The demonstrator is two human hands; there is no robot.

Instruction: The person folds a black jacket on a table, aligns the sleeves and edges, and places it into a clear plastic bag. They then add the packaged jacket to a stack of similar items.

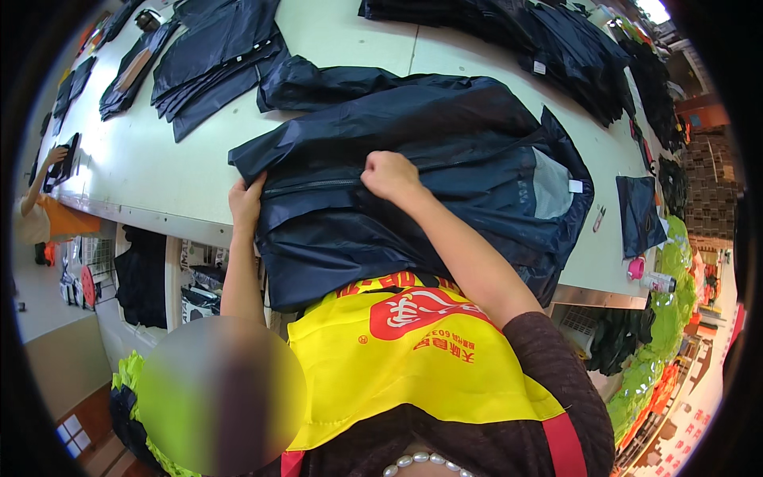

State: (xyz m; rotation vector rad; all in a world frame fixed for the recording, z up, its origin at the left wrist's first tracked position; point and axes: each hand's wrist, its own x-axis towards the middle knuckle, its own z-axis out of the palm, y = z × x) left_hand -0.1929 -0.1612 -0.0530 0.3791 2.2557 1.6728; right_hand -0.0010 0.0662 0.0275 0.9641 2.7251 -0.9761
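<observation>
A dark navy jacket (pixel 461 119) lies spread on the white table before me, its collar with a small white label (pixel 575 186) toward the right. A long zipper (pixel 314 188) runs across its front. My left hand (pixel 248 203) pinches the jacket's hem at the left end, the thumb on top and the other fingers mostly hidden beneath the cloth. Closed in a fist, my right hand (pixel 390 175) sits on the zipper line near the jacket's middle. Its fingertips are turned away, so the zipper part inside them is hidden. The near side of the jacket hangs over the table edge against my yellow apron (pixel 421 350).
Folded dark garments (pixel 218 60) are stacked at the far left, and more dark clothing (pixel 556 48) is heaped far right. A small cutter (pixel 599 219), a dark folded piece (pixel 640 211) and a pink item (pixel 635 268) lie right. Another person's hand (pixel 57 155) is at far left.
</observation>
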